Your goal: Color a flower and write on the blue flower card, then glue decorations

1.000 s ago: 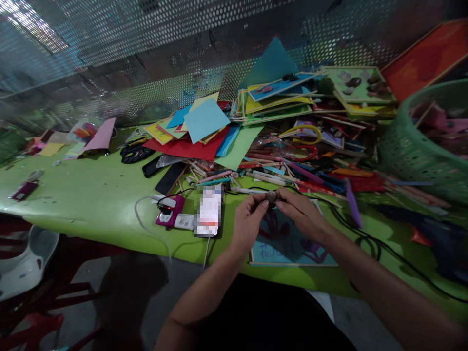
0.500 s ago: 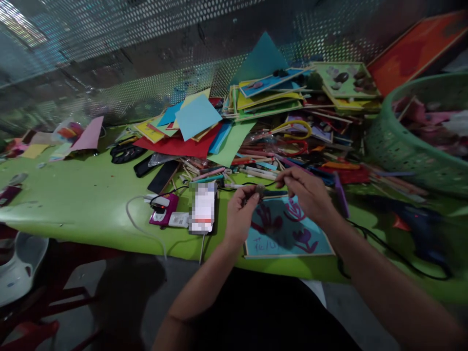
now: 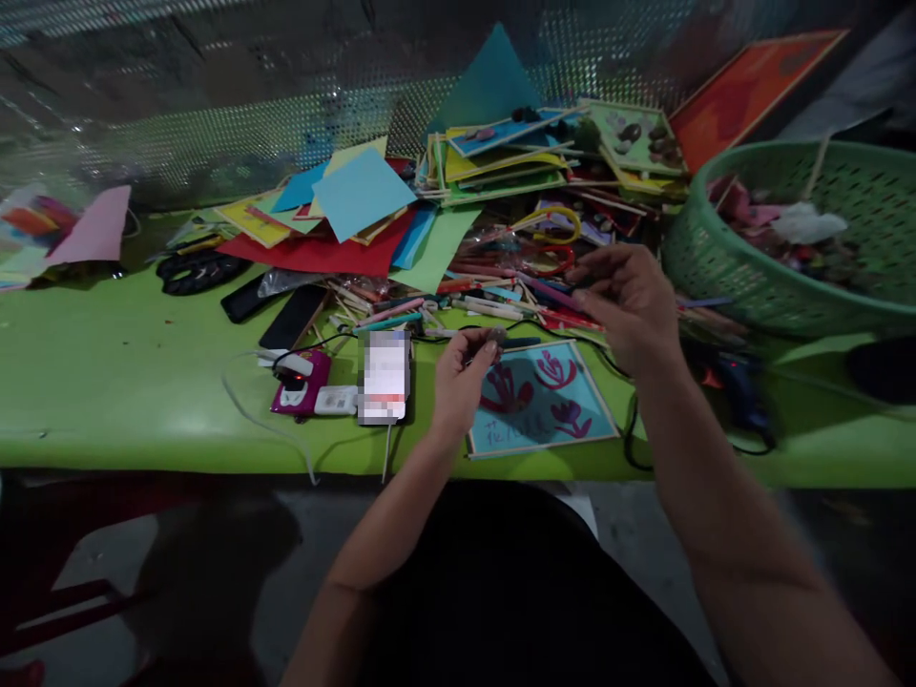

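Observation:
My left hand [image 3: 460,382] is closed, pinching a small grey pebble [image 3: 496,336] between thumb and fingertips above the top left corner of a blue picture card [image 3: 533,396]. The card lies on the green table, edged with thin sticks, and carries purple-red painted flowers and some writing. Up and to the right of the card, my right hand [image 3: 634,305] hovers with its thumb and curved fingers apart. I make out nothing held in it. A dark glue gun [image 3: 740,386] rests on the table beyond my right forearm, its cord running near the card.
A phone [image 3: 385,377] and a purple power strip [image 3: 304,382] with plugs and cables sit left of the card. Behind are heaped coloured papers [image 3: 364,196], pens and sticks [image 3: 487,307]. A green basket [image 3: 759,277] stands at the right on the green table [image 3: 143,382].
My right hand has lifted up and right, away from my left hand, its fingers parting. The left keeps the pebble above the card. The whole view has shifted slightly.

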{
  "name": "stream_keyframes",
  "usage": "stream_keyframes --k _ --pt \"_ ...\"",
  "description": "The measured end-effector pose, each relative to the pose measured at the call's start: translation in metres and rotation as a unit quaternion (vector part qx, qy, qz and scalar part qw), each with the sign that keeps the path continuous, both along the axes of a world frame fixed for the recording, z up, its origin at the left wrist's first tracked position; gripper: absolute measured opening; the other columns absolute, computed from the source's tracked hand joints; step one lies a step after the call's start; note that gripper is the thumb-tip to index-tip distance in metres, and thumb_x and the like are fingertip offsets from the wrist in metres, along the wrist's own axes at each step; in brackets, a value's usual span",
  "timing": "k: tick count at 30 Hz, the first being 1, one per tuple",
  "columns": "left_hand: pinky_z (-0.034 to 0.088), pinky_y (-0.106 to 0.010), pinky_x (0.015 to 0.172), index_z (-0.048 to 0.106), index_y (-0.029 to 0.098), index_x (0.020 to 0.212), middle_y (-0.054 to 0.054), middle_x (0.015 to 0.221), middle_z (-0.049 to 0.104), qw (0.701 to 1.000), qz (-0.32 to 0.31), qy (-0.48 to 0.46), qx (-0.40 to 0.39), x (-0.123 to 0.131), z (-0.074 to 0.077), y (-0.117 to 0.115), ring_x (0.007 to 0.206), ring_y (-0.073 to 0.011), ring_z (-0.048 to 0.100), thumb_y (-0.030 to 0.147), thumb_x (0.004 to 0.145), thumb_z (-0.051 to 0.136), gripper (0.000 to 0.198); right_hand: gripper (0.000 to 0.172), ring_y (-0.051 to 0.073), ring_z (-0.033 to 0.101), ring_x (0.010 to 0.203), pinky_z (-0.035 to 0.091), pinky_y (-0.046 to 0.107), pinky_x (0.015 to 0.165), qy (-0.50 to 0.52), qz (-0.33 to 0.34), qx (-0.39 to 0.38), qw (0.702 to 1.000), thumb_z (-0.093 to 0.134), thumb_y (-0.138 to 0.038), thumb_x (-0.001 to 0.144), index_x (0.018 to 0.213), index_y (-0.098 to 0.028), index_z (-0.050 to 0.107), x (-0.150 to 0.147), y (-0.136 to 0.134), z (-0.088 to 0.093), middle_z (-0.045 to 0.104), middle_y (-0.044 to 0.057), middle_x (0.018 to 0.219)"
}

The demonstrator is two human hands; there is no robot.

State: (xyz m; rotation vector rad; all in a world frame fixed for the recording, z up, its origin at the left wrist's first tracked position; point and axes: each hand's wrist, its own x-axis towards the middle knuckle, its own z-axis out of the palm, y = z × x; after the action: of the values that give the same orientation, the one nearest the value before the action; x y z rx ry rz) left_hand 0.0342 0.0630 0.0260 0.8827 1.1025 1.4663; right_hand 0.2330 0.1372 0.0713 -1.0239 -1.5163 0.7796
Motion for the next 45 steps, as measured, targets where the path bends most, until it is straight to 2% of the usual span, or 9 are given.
stream_keyframes --k 4,8,11,17,23,28,31,36,45 --pt "0.05 -0.026 0.078 0.07 0.018 0.097 -0.002 0.088 0.07 1.0 -0.019 -0.012 -0.002 0.002 -0.001 0.0 0.077 -0.0114 0.062 0.029 0.084 0.07 0.017 0.011 0.015 0.06 0.074 0.046 0.029 0.069 -0.064 0.056 -0.053 0.995 0.068 -0.029 0.086 0.094 -0.021 0.069 0.001 -0.013 0.011 0.069 0.002 0.084" --pt "0.048 -0.025 0.079 0.071 0.018 0.097 -0.002 0.09 0.071 0.999 -0.031 -0.013 0.009 0.004 -0.003 0.0 0.079 -0.0116 0.061 0.028 0.085 0.067 0.017 0.028 0.016 0.061 0.072 0.046 0.028 0.064 -0.151 0.116 -0.089 0.978 0.055 -0.043 0.096 0.099 -0.021 0.071 -0.007 -0.021 0.012 0.07 0.004 0.086" --pt "0.048 -0.026 0.08 0.071 0.018 0.098 -0.003 0.092 0.072 0.999 -0.036 0.002 0.023 0.005 -0.002 0.001 0.083 -0.0129 0.062 0.028 0.085 0.066 0.017 0.026 0.017 0.059 0.073 0.044 0.028 0.065 -0.249 0.134 -0.067 0.957 0.055 -0.042 0.096 0.102 -0.021 0.067 -0.018 -0.022 0.01 0.069 0.003 0.087" --pt "0.048 -0.026 0.077 0.067 0.016 0.095 -0.003 0.09 0.071 0.999 -0.004 0.037 0.034 0.006 0.006 0.004 0.083 -0.0143 0.063 0.025 0.084 0.068 0.014 0.029 0.017 0.052 0.066 0.032 0.029 0.061 -0.44 0.158 -0.01 0.884 0.047 -0.043 0.098 0.081 -0.022 0.057 -0.034 -0.016 0.014 0.06 0.001 0.074" --pt "0.05 -0.029 0.08 0.068 0.017 0.095 -0.004 0.091 0.073 0.995 0.001 0.076 0.064 0.012 0.013 0.011 0.083 -0.0156 0.065 0.018 0.085 0.064 0.01 0.026 0.017 0.051 0.065 0.032 0.029 0.061 -0.464 0.175 0.013 0.868 0.04 -0.038 0.096 0.076 -0.023 0.047 -0.034 -0.006 0.021 0.053 0.001 0.071" --pt "0.052 -0.028 0.081 0.07 0.018 0.096 -0.004 0.095 0.075 0.988 0.001 0.125 0.092 0.016 0.014 0.023 0.087 -0.0165 0.066 0.015 0.085 0.063 0.013 0.027 0.018 0.05 0.063 0.036 0.029 0.063 -0.434 0.165 0.042 0.884 0.035 -0.032 0.098 0.073 -0.025 0.043 -0.024 0.004 0.014 0.053 0.001 0.068" --pt "0.052 -0.029 0.081 0.07 0.018 0.097 -0.004 0.095 0.075 0.98 0.004 0.173 0.102 0.014 0.013 0.028 0.087 -0.0173 0.067 0.018 0.087 0.063 0.012 0.029 0.018 0.053 0.066 0.036 0.029 0.063 -0.431 0.161 0.038 0.887 0.036 -0.035 0.1 0.076 -0.024 0.048 -0.019 0.008 0.006 0.058 0.002 0.071" --pt "0.051 -0.036 0.092 0.071 0.022 0.1 -0.006 0.103 0.074 0.939 0.002 0.315 0.141 0.011 0.01 0.024 0.098 -0.0211 0.068 0.012 0.085 0.057 0.022 0.024 0.02 0.06 0.075 0.032 0.029 0.063 -0.504 0.155 0.01 0.85 0.045 -0.033 0.1 0.09 -0.019 0.061 -0.023 0.004 0.003 0.069 0.007 0.083" --pt "0.052 -0.036 0.087 0.069 0.024 0.105 -0.004 0.103 0.073 0.915 -0.033 0.394 0.084 -0.003 0.003 0.027 0.094 -0.0228 0.068 0.03 0.092 0.056 0.019 0.029 0.018 0.06 0.074 0.03 0.03 0.064 -0.528 0.167 0.012 0.833 0.044 -0.039 0.102 0.096 -0.019 0.065 -0.03 0.012 -0.006 0.074 0.006 0.09"
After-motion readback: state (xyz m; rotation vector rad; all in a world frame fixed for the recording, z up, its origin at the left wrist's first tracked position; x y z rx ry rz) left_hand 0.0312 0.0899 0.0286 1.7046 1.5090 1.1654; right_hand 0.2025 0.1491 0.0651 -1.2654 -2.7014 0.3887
